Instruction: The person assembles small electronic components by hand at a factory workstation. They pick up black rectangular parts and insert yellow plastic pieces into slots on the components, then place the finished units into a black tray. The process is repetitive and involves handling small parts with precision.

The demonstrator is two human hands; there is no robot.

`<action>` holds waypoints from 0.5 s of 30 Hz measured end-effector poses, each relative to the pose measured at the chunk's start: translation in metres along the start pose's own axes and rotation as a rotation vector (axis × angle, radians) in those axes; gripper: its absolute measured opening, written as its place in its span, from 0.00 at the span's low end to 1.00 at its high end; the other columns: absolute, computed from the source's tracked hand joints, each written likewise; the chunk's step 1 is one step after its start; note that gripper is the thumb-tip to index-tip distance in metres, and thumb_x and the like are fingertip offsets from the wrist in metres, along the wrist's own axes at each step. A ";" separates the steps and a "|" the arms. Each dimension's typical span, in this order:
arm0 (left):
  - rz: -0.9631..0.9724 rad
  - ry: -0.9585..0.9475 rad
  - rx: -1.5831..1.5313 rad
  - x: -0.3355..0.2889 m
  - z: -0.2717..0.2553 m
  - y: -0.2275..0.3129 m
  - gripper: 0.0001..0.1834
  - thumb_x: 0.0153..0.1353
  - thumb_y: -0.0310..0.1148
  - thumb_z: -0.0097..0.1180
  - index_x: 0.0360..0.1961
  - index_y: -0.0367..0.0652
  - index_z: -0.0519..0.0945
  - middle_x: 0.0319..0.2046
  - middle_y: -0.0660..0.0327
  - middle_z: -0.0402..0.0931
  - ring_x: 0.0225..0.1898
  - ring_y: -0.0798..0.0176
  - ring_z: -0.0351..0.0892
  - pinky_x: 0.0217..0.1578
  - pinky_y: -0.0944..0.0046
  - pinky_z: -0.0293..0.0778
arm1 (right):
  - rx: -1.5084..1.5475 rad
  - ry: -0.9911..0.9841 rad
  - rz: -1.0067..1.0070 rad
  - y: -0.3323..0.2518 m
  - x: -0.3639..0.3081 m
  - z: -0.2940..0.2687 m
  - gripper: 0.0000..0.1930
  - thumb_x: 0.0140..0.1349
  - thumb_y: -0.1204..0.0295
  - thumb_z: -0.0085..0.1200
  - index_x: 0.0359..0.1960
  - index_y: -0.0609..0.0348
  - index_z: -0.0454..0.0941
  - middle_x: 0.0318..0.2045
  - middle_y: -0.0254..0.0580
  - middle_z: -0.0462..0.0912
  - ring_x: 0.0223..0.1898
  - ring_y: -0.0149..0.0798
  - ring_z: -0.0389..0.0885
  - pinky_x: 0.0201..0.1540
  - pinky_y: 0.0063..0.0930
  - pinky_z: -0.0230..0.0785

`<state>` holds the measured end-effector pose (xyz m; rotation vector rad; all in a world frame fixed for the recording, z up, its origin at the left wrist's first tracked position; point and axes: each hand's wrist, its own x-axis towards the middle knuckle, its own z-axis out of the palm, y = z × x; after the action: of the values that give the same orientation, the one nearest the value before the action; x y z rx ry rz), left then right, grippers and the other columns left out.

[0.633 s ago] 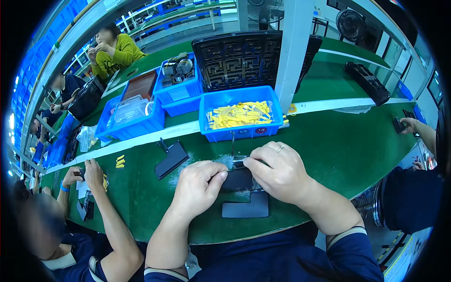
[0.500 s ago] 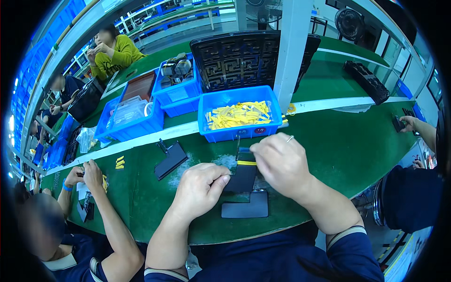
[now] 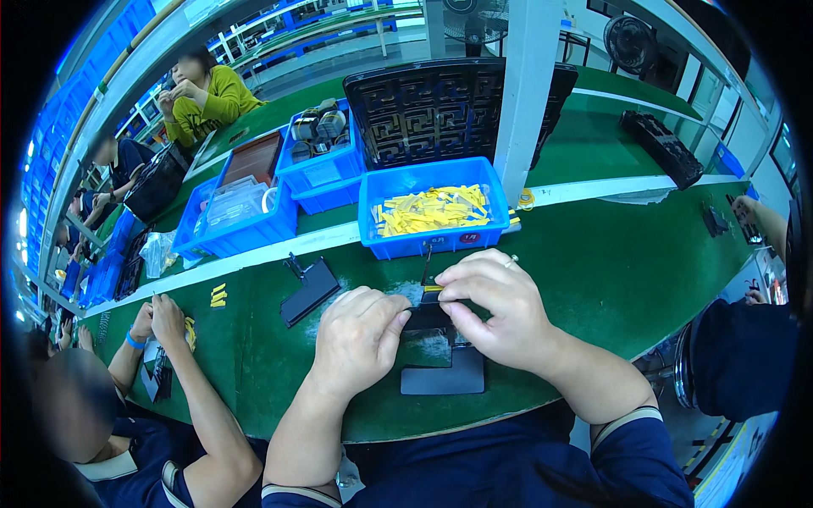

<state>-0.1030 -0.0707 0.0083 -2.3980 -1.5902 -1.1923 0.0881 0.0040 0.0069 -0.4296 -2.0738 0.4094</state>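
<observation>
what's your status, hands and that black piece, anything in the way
Left hand pinching black piece. Right hand at its yellow strip, grip unclear. Black plate on table nearby, seemingly not blocking.

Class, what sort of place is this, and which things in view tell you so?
Probably a hand-assembly workshop: the left hand and right hand are at a black piece over a long green workbench, a blue bin holds many yellow strips, and a co-worker sits at the same bench.
</observation>
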 end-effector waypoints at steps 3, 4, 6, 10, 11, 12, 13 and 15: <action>0.052 0.019 0.038 0.001 -0.001 0.001 0.04 0.50 0.22 0.59 0.29 0.37 0.78 0.20 0.56 0.74 0.23 0.54 0.74 0.26 0.58 0.69 | 0.305 -0.129 0.221 0.002 0.002 -0.007 0.07 0.46 0.79 0.62 0.28 0.60 0.78 0.33 0.40 0.80 0.36 0.43 0.79 0.41 0.35 0.71; 0.038 0.019 0.031 0.001 -0.001 0.001 0.03 0.51 0.23 0.59 0.29 0.37 0.79 0.20 0.56 0.74 0.23 0.54 0.75 0.26 0.59 0.69 | 0.277 -0.124 0.194 0.003 0.002 -0.008 0.07 0.46 0.78 0.62 0.27 0.60 0.78 0.33 0.40 0.80 0.36 0.43 0.79 0.41 0.34 0.71; -0.015 0.033 -0.009 0.000 -0.001 0.000 0.03 0.52 0.24 0.59 0.29 0.37 0.79 0.20 0.56 0.74 0.23 0.54 0.75 0.27 0.60 0.69 | 0.220 -0.114 0.139 0.004 0.002 -0.008 0.07 0.46 0.78 0.62 0.27 0.61 0.78 0.33 0.39 0.79 0.36 0.43 0.79 0.39 0.33 0.71; -0.145 0.060 -0.088 -0.001 -0.002 0.000 0.03 0.54 0.26 0.58 0.29 0.37 0.80 0.21 0.56 0.74 0.23 0.55 0.74 0.27 0.61 0.69 | -0.100 0.018 -0.080 0.006 0.003 -0.005 0.08 0.45 0.78 0.62 0.29 0.61 0.78 0.33 0.40 0.78 0.33 0.44 0.78 0.36 0.33 0.70; -0.170 0.060 -0.093 -0.001 -0.002 0.001 0.04 0.54 0.26 0.58 0.29 0.37 0.80 0.21 0.57 0.74 0.23 0.56 0.74 0.27 0.61 0.69 | -0.147 0.077 -0.135 0.006 0.003 -0.002 0.09 0.45 0.78 0.62 0.30 0.61 0.79 0.32 0.40 0.78 0.32 0.43 0.77 0.35 0.33 0.70; -0.158 0.055 -0.100 -0.001 -0.001 0.002 0.03 0.54 0.26 0.58 0.29 0.37 0.80 0.20 0.56 0.74 0.23 0.54 0.75 0.27 0.59 0.69 | -0.197 0.137 -0.188 0.006 0.003 -0.001 0.10 0.44 0.78 0.62 0.31 0.62 0.79 0.31 0.40 0.77 0.31 0.43 0.77 0.35 0.33 0.69; -0.146 0.051 -0.106 0.000 -0.001 0.003 0.03 0.54 0.25 0.58 0.29 0.38 0.79 0.20 0.56 0.74 0.24 0.53 0.75 0.26 0.58 0.70 | -0.225 0.125 -0.225 0.007 0.003 -0.001 0.11 0.44 0.78 0.61 0.32 0.62 0.79 0.31 0.40 0.77 0.31 0.42 0.76 0.34 0.33 0.69; -0.124 0.041 -0.104 0.000 -0.001 0.004 0.02 0.53 0.24 0.58 0.29 0.38 0.79 0.20 0.55 0.74 0.24 0.51 0.75 0.25 0.56 0.70 | -0.281 0.103 -0.297 0.007 0.001 -0.001 0.13 0.43 0.78 0.60 0.34 0.63 0.80 0.30 0.40 0.76 0.29 0.41 0.75 0.33 0.34 0.68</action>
<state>-0.1001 -0.0728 0.0103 -2.3484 -1.7293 -1.3685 0.0897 0.0108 0.0054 -0.2918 -2.0593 -0.0798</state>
